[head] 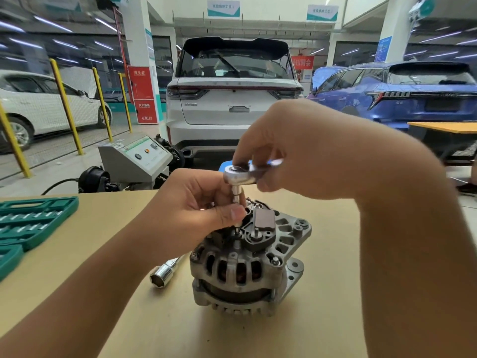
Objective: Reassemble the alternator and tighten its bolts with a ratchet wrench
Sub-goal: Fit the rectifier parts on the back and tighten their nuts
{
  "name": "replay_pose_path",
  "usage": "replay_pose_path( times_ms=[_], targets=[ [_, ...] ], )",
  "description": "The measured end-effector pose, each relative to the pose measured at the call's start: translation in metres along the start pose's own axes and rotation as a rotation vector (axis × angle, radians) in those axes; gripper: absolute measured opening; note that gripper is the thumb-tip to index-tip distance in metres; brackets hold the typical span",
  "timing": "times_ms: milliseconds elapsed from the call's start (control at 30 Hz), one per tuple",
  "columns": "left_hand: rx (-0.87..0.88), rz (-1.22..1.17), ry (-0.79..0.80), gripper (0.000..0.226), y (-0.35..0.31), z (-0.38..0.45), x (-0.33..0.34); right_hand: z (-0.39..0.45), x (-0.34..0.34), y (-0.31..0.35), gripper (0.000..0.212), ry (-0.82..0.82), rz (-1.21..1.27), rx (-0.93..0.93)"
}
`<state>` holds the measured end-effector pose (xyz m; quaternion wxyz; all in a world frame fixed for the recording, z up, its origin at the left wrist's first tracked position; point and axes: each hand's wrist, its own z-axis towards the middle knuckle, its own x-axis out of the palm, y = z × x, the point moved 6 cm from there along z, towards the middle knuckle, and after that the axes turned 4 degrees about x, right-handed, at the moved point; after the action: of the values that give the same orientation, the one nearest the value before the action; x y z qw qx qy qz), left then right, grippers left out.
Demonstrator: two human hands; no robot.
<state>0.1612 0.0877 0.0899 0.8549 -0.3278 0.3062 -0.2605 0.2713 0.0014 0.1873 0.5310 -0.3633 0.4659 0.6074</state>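
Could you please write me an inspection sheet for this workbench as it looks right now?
Surface: tan table, bare around the work.
Job's things: alternator stands upright mid-table; ratchet wrench is set vertically, its socket extension reaching down onto the alternator's top.
Clutter: loose socket lies left of the alternator; green socket tray at the left edge.
Grippers: left hand pinches the extension; right hand grips the ratchet head and handle.
Cables: black cable runs on the floor beyond the table.
Surroundings: grey test console, white car, blue car, yellow posts.
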Motion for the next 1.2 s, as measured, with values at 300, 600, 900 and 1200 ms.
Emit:
replay_pose_path(
  times_ms=[300,600,900,1200],
  targets=[
    [0.031,0.037,-0.068,0.016,0.001,0.002,0.002,-0.007,-0.001,-0.001,0.016,0.021,-0.044,-0.022],
    [0.022,0.042,-0.111,0.026,0.004,0.002,0.001,-0.003,0.003,0.005,0.008,0.027,-0.129,-0.029],
    [0.048,0.042,-0.183,0.021,0.005,-0.001,-0.001,-0.002,0.004,0.004,0.011,-0.062,-0.121,0.012],
    [0.041,-0.016,-0.190,0.035,0.004,-0.004,-0.001,-0.003,-0.001,0.000,0.017,-0.063,-0.065,0.001]
  ],
)
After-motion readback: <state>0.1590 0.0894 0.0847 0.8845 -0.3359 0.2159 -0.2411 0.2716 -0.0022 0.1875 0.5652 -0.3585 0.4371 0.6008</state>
